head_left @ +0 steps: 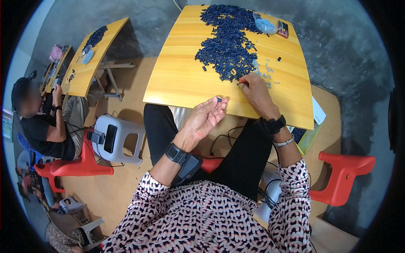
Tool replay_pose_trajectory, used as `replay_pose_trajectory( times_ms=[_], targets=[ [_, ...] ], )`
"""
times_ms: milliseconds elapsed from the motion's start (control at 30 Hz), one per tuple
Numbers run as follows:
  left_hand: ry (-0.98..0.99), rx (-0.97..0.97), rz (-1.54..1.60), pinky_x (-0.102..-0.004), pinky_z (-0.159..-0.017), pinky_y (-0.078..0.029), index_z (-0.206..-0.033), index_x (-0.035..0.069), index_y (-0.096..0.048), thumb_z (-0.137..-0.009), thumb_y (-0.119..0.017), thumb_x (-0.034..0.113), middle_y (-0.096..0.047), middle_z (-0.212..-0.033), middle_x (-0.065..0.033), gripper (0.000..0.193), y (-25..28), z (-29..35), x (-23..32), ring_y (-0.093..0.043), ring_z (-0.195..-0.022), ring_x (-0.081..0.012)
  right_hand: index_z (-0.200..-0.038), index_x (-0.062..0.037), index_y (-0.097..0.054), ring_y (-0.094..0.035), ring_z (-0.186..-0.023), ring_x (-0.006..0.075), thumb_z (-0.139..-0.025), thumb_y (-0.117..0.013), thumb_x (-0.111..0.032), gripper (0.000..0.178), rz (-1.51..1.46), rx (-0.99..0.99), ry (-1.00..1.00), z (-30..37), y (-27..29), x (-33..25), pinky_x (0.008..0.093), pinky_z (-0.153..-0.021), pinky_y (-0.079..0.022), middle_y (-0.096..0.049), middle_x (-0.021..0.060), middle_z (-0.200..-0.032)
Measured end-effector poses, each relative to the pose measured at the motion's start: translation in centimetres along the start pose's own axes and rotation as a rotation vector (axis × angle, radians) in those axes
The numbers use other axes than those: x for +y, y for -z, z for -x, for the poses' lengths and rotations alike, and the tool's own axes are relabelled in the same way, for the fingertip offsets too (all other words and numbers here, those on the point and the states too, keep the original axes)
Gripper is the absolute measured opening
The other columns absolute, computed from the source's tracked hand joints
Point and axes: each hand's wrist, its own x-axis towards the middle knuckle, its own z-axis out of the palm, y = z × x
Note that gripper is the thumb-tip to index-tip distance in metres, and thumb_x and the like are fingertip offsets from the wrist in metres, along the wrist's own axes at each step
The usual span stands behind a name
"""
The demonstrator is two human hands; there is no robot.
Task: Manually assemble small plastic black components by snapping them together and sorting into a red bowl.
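The left hand (205, 118) pinches one dark piece (219, 100) at its fingertips, while the right hand (255, 92), fingers together, touches the pile (228, 42) lying just ahead.

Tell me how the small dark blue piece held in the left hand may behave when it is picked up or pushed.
The dark blue piece sits between fingertips of the left hand, so it is probably light. It looks short and tube-like, so it may roll on the smooth wooden table.

A red chair (344, 175) stands on the floor; a grey stool (116, 139) stands by another person (40, 126).
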Motion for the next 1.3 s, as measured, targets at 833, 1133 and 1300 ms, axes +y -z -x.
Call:
replay_pose_trajectory(
  times_ms=[833,1133,1300],
  targets=[
    [-0.119,-0.179,-0.093,-0.0254,-0.080,-0.052,-0.099,0.000,-0.056,-0.092,-0.052,0.014,-0.060,-0.101,-0.0116,0.016,-1.0,-0.5,-0.4,-0.060,-0.087,-0.0164,-0.099,0.0060,-0.062,-0.059,-0.069,0.0076,-0.080,-0.051,0.009,0.022,-1.074,0.015,-0.267,5.5,0.9,-5.9,0.0186,-0.054,-0.048,-0.066,0.0085,-0.090],
    [-0.069,-0.169,-0.141,-0.0226,-0.079,-0.054,-0.098,-0.004,-0.055,-0.093,-0.049,0.013,-0.060,-0.101,-0.0127,0.020,-1.3,-0.1,-0.4,-0.061,-0.088,-0.0148,-0.096,0.0072,-0.062,-0.062,-0.070,0.0118,-0.078,-0.048,0.014,0.024,-1.164,-0.025,-0.235,6.3,1.2,-4.8,0.0227,-0.057,-0.052,-0.064,0.0102,-0.088],
    [-0.080,-0.147,-0.235,-0.0223,-0.075,-0.053,-0.098,-0.002,-0.056,-0.092,-0.051,0.015,-0.061,-0.098,-0.0113,0.020,-1.3,0.1,-0.2,-0.062,-0.087,-0.0148,-0.095,0.0050,-0.061,-0.061,-0.069,0.0097,-0.077,-0.051,0.011,0.022,-0.997,0.008,-0.234,6.7,1.5,-5.7,0.0220,-0.057,-0.051,-0.064,0.0058,-0.085]
  ],
)
